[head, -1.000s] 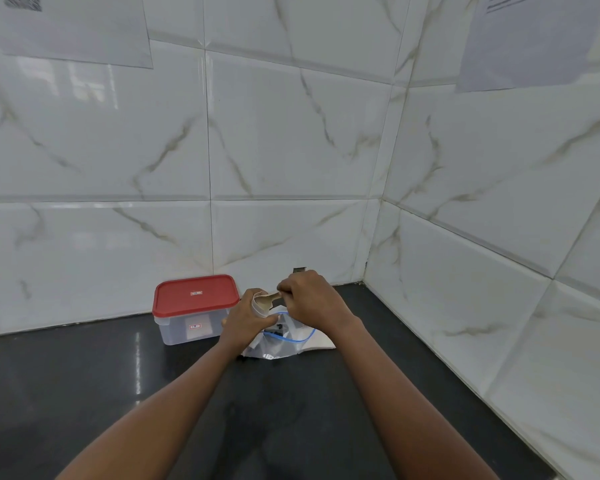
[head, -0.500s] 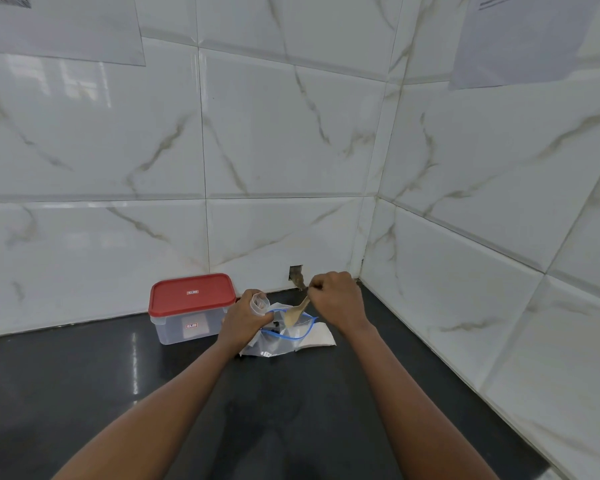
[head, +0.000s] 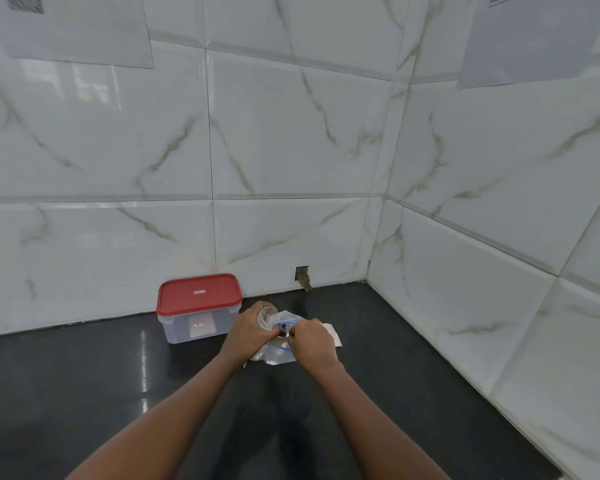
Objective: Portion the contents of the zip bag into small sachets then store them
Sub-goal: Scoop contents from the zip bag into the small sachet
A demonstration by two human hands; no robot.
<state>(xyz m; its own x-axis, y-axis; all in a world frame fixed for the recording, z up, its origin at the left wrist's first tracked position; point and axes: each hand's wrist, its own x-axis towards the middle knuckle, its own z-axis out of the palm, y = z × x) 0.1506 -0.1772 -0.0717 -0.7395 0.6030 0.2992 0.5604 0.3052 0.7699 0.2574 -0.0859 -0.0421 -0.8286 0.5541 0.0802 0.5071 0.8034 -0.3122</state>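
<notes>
A clear zip bag [head: 280, 355] with a blue seal line lies on the black counter near the corner. My left hand [head: 248, 332] holds a small clear sachet [head: 266, 315] upright with its mouth open. My right hand [head: 312, 342] is closed just right of it, low over the zip bag's opening; the wooden spoon it held earlier is hidden under the fingers. A clear container with a red lid [head: 199, 308] stands shut to the left, against the wall.
A white paper or flat packet [head: 333, 336] lies under the bag's right side. Tiled walls meet in a corner behind and to the right. A small hole [head: 302, 274] sits in the back wall at counter level.
My right hand has dropped from above the sachet down into the zip bag's opening, and the wooden spoon is now out of sight. My left hand has kept the sachet in place.
</notes>
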